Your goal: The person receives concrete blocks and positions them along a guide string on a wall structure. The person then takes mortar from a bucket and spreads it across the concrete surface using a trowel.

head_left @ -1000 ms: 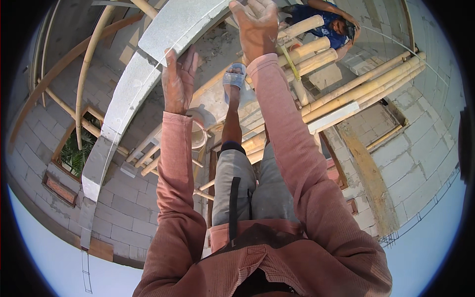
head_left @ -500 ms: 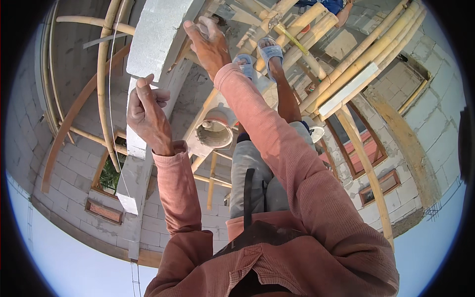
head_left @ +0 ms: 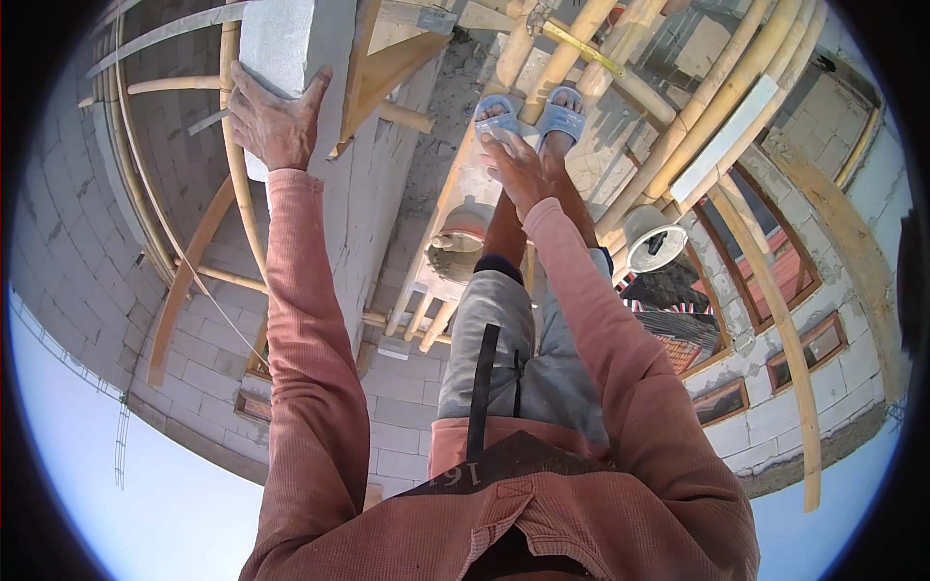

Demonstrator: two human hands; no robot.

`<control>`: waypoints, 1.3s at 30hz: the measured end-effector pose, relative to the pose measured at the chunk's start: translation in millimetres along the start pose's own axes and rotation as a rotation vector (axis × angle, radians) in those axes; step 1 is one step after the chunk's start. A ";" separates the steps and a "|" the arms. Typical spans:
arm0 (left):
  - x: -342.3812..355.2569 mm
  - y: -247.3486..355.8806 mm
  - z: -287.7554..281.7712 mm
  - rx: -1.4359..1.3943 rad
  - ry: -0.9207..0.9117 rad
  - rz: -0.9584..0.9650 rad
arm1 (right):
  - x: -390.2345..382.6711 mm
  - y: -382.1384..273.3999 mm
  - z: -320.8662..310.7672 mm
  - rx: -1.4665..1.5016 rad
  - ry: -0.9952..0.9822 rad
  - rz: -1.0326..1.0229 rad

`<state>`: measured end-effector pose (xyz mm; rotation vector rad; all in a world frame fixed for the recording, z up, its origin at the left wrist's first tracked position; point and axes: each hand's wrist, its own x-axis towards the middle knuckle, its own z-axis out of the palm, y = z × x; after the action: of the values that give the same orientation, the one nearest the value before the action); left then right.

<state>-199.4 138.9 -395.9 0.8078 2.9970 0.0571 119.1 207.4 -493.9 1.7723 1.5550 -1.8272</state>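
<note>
A pale grey wall block [head_left: 275,44] lies at the upper left, on top of a wall [head_left: 341,208]. My left hand [head_left: 274,118] spans the block's near end, thumb along its right side and fingers over its left side. In front of my sandalled feet, my right hand [head_left: 515,167] hangs in the air, empty, with its fingers loosely apart. Below and left of that hand stands a bucket [head_left: 455,254] with grey mortar around its inside. To the right of my legs is a white bucket [head_left: 655,242] with something dark in it.
I stand on a scaffold with bamboo poles [head_left: 712,111] at the right and a plank [head_left: 436,228] by my feet. A wooden brace [head_left: 402,73] juts out beside the block. A yellow strip [head_left: 583,46] lies across the poles. Window frames [head_left: 765,242] sit in the right wall.
My left hand has gone from a curled pose below the block to spread over its near end. My right hand has left the block's side and moved right and down. The view has shifted.
</note>
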 end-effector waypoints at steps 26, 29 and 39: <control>4.5 1.3 -6.3 -0.052 -0.162 -0.213 | 11.0 124.2 -130.6 0.347 0.037 0.286; 2.5 4.4 2.1 -0.083 -0.136 -0.207 | 9.9 148.6 -150.0 0.400 0.039 0.324; 2.6 -9.5 3.7 0.015 -0.050 -0.092 | -9.0 151.5 -150.5 0.377 -0.019 0.375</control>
<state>-206.3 132.2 -400.1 0.6611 2.9862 0.0109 326.0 244.6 -532.2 2.0188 0.8266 -2.0203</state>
